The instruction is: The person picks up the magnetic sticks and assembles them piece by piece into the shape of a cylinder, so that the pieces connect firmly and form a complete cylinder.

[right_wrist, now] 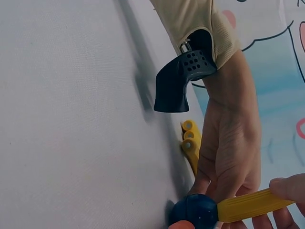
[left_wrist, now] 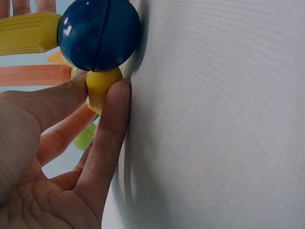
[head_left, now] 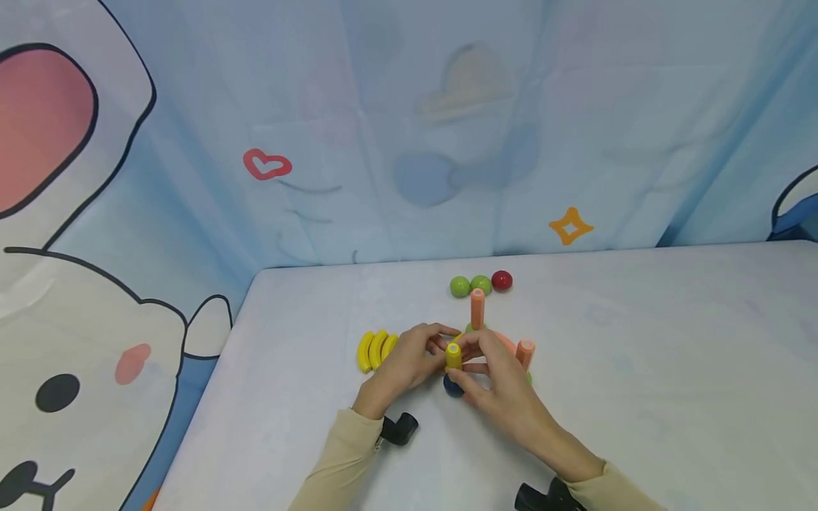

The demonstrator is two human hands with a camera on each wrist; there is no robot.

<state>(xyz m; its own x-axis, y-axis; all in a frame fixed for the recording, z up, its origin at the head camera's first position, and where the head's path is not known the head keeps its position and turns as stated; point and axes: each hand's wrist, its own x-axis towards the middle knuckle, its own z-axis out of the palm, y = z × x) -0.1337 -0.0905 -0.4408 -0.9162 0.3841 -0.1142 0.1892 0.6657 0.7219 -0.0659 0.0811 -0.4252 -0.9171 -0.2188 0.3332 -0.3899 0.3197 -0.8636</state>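
Note:
A dark blue ball [head_left: 453, 385] rests on the white table in a small build of balls and rods. My right hand [head_left: 505, 390] grips a straight yellow rod [head_left: 453, 358] that stands up from this ball. Low on the ball's side, the thumb and forefinger of my left hand [head_left: 409, 362] pinch a shorter yellow rod [left_wrist: 99, 90], its end against the ball. Behind the hands an orange rod [head_left: 477, 309] stands upright, and another orange rod [head_left: 525, 353] rises at the right. A green ball [left_wrist: 84, 137] shows past the left fingers. The hands hide much of the build's middle.
Yellow curved rods [head_left: 364, 351] lie side by side left of the left hand. Two green balls [head_left: 460, 286] and a red ball [head_left: 501, 280] sit in a row behind the build. A patterned blue curtain [head_left: 358, 142] hangs along the table's back edge.

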